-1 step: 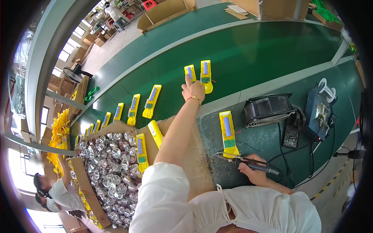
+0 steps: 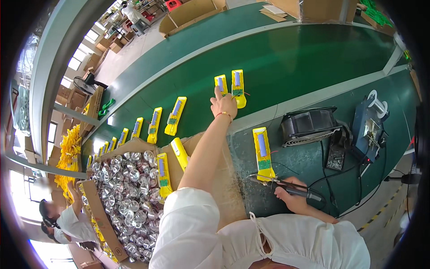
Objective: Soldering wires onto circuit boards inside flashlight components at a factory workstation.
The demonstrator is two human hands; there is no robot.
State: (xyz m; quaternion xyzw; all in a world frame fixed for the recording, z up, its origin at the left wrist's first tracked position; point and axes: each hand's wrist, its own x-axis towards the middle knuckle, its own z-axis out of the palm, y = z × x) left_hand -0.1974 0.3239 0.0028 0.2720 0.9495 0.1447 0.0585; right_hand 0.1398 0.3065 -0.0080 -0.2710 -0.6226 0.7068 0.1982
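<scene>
My left hand (image 2: 224, 106) reaches over the green belt, fingers bent around a yellow flashlight housing (image 2: 221, 81) with a purple battery cell; its lower part is hidden under the hand. Right beside it lies another yellow housing (image 2: 238, 80) with a green circuit board and thin wires. My right hand (image 2: 293, 196) is closed around the dark handle of a soldering iron (image 2: 301, 193). The iron's tip points left, by the lower end of a third yellow housing (image 2: 262, 150) on the bench. That housing also carries a cell, a green board and loose wires.
A box of shiny reflectors (image 2: 132, 201) stands left of my left arm. More yellow housings (image 2: 175, 115) line the belt (image 2: 304, 58). A black fan (image 2: 309, 127), a solder-spool device (image 2: 369, 130) and dark cables (image 2: 329, 190) occupy the bench's right. Other people (image 2: 67, 219) sit at the left.
My left hand and the housing under it have shifted slightly right. The row of housings on the belt has also crept a little right. My right hand has stayed put with the soldering iron.
</scene>
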